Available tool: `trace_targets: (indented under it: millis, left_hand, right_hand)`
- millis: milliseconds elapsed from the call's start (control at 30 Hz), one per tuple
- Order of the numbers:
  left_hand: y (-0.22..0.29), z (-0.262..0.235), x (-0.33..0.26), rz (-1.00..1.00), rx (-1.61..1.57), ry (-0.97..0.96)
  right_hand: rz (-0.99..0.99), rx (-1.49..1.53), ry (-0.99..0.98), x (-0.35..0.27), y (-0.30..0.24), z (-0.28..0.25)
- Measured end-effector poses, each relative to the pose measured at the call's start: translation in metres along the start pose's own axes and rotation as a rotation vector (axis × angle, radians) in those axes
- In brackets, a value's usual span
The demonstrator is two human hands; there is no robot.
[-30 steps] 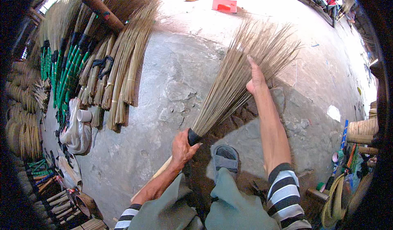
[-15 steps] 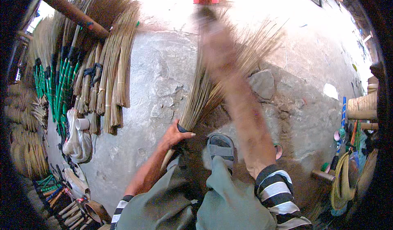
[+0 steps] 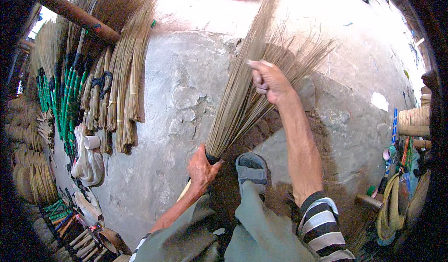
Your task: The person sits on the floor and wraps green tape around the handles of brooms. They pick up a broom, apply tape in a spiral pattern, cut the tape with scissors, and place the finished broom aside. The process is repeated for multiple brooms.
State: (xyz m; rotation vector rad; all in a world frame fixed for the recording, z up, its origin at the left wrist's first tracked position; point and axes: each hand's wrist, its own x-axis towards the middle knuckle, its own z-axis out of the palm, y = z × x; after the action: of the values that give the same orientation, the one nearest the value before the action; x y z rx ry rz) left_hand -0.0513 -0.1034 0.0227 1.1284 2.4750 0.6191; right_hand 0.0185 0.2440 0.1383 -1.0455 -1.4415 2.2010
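At seven o'clock, our left hand (image 3: 201,169) clamps black collar (image 3: 213,160); at two, right hand (image 3: 271,82) curls over broom bristles (image 3: 231,108), grip unclear. We should anchor collar, stroke lightly.

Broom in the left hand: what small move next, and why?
I'd probably comb the half-curled right hand through the bristles: they splay into uneven clumps within its reach, while the left hand grips at the dark collar below.

Dry, matt straw broom (image 3: 233,99) (rough concrete floor (image 3: 170,99) beneath).
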Motion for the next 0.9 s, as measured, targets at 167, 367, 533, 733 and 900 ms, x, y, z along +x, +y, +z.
trace_targets:
  millis: [167,367,533,733,900]
  left_hand:
    - [-0.027,-0.008,0.012,-0.217,-0.378,-0.066]
    - [-0.048,-0.035,0.037,-0.234,-0.309,-0.1]
    - [-0.006,-0.043,0.095,-0.08,-0.342,0.035]
    - [-0.01,-0.024,0.121,0.245,-0.221,0.205]
    - [-0.066,0.014,0.059,0.238,-0.137,0.167]
  right_hand:
    - [-0.628,-0.294,-0.192,-0.034,-0.037,0.065]
    - [-1.0,0.697,-0.125,-0.127,-0.098,-0.071]
    - [-0.429,-0.369,0.72,-0.187,0.021,-0.149]
    - [0.193,-1.562,0.573,-0.278,0.184,-0.189]
    - [0.126,-1.494,0.632,-0.308,0.262,-0.226]
